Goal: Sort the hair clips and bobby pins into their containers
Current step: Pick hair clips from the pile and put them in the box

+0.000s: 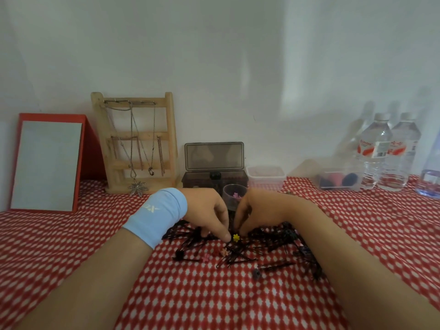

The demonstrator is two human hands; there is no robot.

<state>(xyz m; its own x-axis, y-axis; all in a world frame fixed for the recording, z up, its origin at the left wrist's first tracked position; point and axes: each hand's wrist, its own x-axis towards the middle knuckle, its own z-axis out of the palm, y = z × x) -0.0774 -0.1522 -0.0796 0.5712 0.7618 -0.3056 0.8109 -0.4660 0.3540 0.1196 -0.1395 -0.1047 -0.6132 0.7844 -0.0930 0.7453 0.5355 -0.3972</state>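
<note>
A heap of black bobby pins point(240, 254) lies on the red dotted cloth, with small flower hair clips among them: yellow point(236, 237), orange point(224, 252), pink point(205, 257) and dark grey point(256, 273). My left hand point(209, 210), with a light blue wristband, presses pinched fingertips onto the heap just left of the yellow clip. My right hand point(258, 210) curls down into the heap's far side with dark pins between its fingers. Behind the hands stand a small clear cup point(234, 190) holding a pink clip and a dark box point(214, 178) with its lid up.
A clear white tub point(265, 177) stands right of the dark box. Further right are a clear box of makeup sponges point(338, 182) and water bottles point(385, 153). A wooden necklace stand point(140, 144) and a red-framed mirror point(47, 163) lean at the back left.
</note>
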